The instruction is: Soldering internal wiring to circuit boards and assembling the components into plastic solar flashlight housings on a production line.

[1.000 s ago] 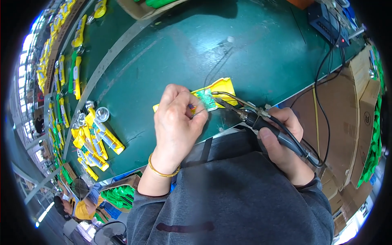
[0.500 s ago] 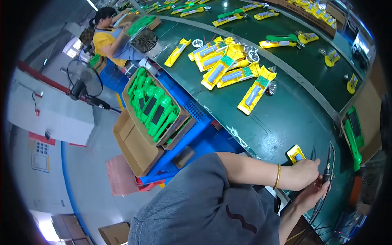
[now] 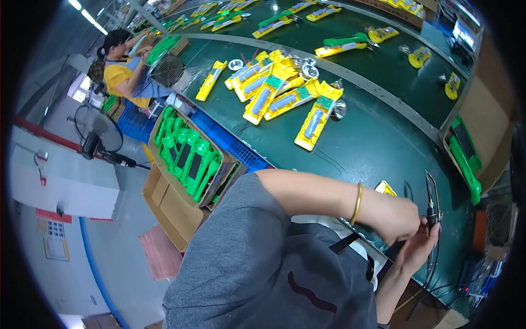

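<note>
My right hand holds a soldering iron upright; a thin curved metal tube runs alongside its tip, and a black cable hangs below. Next to it is my left hand, a gold bangle on the wrist, its fingers curled down and inward. Whatever those fingers hold is hidden behind the hand. Just past the left wrist, one end of a yellow casing shows on the green table; my arm covers the rest. Farther off lies a yellow casing with a blue battery cell and green circuit board, its thin wires trailing.
Several similar yellow casings with round reflectors are heaped on the green table. At left, a carton of green casings sits beside the table. Another carton with green parts stands right. A co-worker sits far left near a fan.
My left hand has drawn back toward me, and its forearm now hides more of the near yellow casing. The soldering iron stays in my right hand. The whole view has shifted.
</note>
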Demonstrator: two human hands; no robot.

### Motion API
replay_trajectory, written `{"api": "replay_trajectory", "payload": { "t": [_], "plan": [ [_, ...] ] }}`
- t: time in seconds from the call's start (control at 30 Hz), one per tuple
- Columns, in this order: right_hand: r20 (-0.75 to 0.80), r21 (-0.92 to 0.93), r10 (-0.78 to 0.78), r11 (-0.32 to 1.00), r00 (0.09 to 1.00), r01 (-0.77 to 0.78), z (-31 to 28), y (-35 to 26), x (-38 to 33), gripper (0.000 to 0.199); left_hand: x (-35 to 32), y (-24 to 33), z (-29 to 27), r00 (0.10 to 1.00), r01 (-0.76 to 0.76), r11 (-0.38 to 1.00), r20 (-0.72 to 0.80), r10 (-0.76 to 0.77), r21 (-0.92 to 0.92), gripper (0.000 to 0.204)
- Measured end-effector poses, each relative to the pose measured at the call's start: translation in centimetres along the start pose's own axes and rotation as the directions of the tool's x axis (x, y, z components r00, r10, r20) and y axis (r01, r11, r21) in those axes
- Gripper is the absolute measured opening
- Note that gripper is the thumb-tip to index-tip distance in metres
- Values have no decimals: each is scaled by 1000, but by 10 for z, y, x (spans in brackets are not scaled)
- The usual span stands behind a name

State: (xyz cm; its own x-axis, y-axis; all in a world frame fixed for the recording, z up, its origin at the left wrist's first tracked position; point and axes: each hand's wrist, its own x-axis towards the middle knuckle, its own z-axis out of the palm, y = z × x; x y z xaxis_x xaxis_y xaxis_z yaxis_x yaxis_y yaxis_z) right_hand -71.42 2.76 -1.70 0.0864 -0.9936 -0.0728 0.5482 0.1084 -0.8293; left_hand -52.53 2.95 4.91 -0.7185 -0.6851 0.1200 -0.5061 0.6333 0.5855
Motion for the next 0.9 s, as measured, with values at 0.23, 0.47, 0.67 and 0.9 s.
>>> {"api": "replay_trajectory", "payload": {
  "t": [0.23, 0.47, 0.67, 0.9],
  "plan": [
    [-32, 59, -62, 996, 998, 63, 9, 8, 2, 17, 10, -8, 8, 998, -1, 996, -70, 8, 87, 8],
    [-30, 27, -40, 999, 999, 41, 5, -3, -4, 17, 9, -8, 37, 950, 170, 976, -241, -198, -134, 9],
    [-108, 131, -95, 985, 990, 109, -2, -13, -20, 24, 11, -14, 52, 929, 68, 995, -360, -88, -69, 7],
    [-217, -192, -218, 965, 952, 177, -18, -29, -50, 30, -3, -27, 33, 903, 216, 976, -372, -215, -40, 12]
  ]
}}
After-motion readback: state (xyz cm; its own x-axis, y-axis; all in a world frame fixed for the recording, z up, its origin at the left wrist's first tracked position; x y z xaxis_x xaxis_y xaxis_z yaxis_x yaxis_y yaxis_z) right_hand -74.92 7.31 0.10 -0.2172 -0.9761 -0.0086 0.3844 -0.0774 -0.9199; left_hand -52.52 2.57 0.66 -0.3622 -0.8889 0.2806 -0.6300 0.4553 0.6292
